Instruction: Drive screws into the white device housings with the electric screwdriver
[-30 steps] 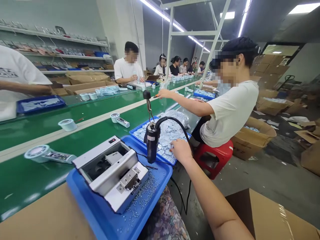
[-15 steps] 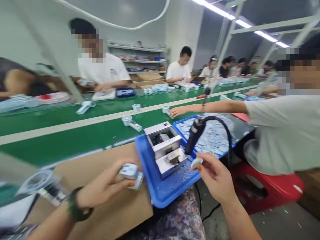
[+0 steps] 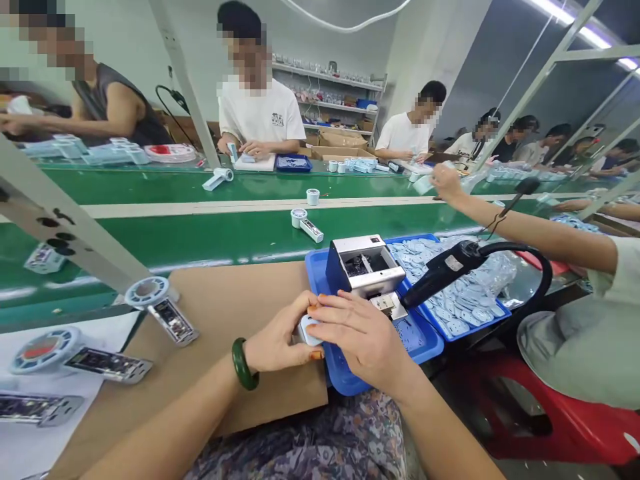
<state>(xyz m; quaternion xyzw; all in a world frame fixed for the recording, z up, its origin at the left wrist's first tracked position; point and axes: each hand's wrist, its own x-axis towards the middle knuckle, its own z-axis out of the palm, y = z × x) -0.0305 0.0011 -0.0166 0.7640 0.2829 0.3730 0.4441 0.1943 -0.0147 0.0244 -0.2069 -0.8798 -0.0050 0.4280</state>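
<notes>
My left hand (image 3: 280,340), with a green bangle at its wrist, is closed around a light-blue plastic casing (image 3: 311,331). My right hand (image 3: 363,340) lies over the top of that casing, its fingers bent and pressed on it. Most of the casing is covered, and any small piece under the right fingers is hidden. Both hands are above the edge of a brown cardboard sheet (image 3: 235,293) and a blue tray (image 3: 345,383). In the tray, just behind my hands, stands a silver-and-black box (image 3: 370,267) with dark small parts inside.
A black electric screwdriver (image 3: 443,270) leans right of the box. Another tray holds light-blue flat plates (image 3: 455,307). Left are light-blue handheld units with exposed circuit boards (image 3: 173,320). More units (image 3: 311,230) lie on the green belt (image 3: 240,243). A co-worker's arm (image 3: 540,230) reaches in from the right.
My hands were apart, the right pinching a small light-blue piece; now they meet at the casing. The view has shifted left, and the co-worker's hand on the right has lifted off the belt.
</notes>
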